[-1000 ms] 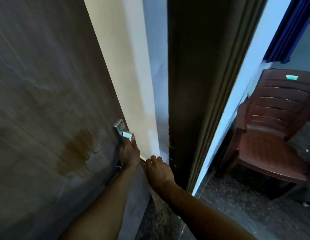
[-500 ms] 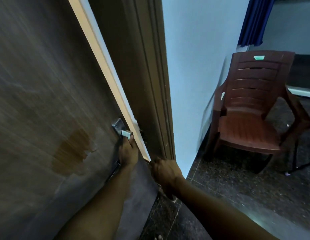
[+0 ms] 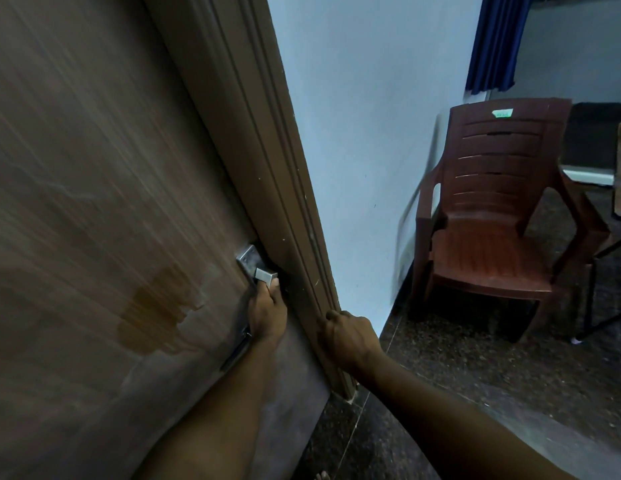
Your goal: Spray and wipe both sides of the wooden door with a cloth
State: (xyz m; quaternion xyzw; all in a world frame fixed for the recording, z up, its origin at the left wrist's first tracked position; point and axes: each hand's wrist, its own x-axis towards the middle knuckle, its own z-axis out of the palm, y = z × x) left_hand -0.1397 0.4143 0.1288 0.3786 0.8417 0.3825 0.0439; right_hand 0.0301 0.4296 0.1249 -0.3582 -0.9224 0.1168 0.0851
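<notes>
1. At the left, the door [image 3: 94,202] stands shut against its frame [image 3: 253,168], with a darker patch [image 3: 156,313] low on its face.
2. The left hand [image 3: 267,317] grips the handle [image 3: 264,273]. The right hand [image 3: 349,336] lies curled at the frame's edge, and I cannot tell if it holds anything.
3. This looks like closing the door to reach this side. Next comes fetching spray and cloth, neither in view.
4. Half a second ago the door's pale edge still showed; now that gap is gone.

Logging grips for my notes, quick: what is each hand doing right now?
Left hand: grips the silver metal door handle.
Right hand: fingers curled, nothing seen in it, against the brown wooden door frame.
</notes>
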